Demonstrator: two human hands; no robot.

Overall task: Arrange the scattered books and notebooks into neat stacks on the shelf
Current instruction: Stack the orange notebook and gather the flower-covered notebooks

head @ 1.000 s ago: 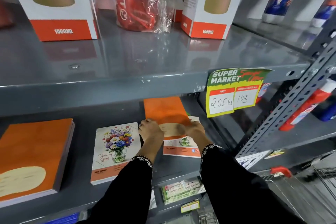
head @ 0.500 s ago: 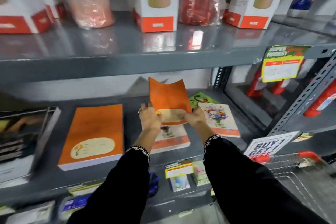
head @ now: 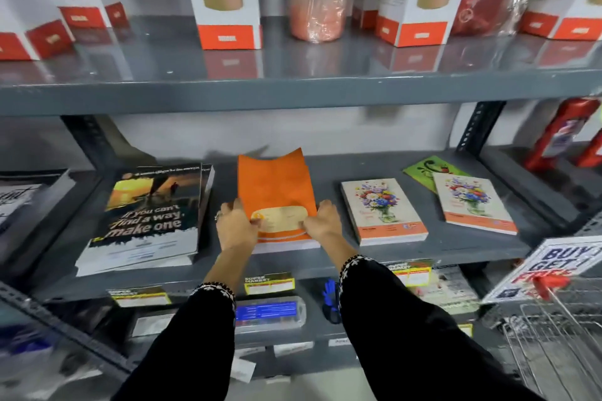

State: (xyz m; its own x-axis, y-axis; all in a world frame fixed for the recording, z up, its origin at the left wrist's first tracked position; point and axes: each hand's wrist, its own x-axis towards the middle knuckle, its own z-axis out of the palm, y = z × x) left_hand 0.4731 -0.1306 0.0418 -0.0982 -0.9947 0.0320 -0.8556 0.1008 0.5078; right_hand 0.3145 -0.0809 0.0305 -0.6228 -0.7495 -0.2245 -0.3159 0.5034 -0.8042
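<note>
My left hand (head: 236, 225) and my right hand (head: 324, 221) both grip a thin orange notebook (head: 273, 185) by its near corners. It bends upward over a thicker orange notebook stack (head: 286, 242) lying on the grey shelf (head: 439, 247). To the left lies a stack of dark books with a sunset cover (head: 146, 218). To the right lie two flower-cover notebooks, one (head: 382, 210) near and one (head: 474, 202) farther right, the latter partly over a green notebook (head: 426, 168).
The upper shelf (head: 293, 75) carries boxed bottles and wrapped flasks. Price tags (head: 268, 283) line the shelf edge. A shopping trolley (head: 560, 335) with a "Buy 1 Get 1" sign stands at the lower right. Red bottles (head: 560, 130) stand at the far right.
Both hands have carried the thin orange notebook leftward, away from the flower notebooks, and now hold it over the thick orange stack. The view has swung left, showing the dark books.
</note>
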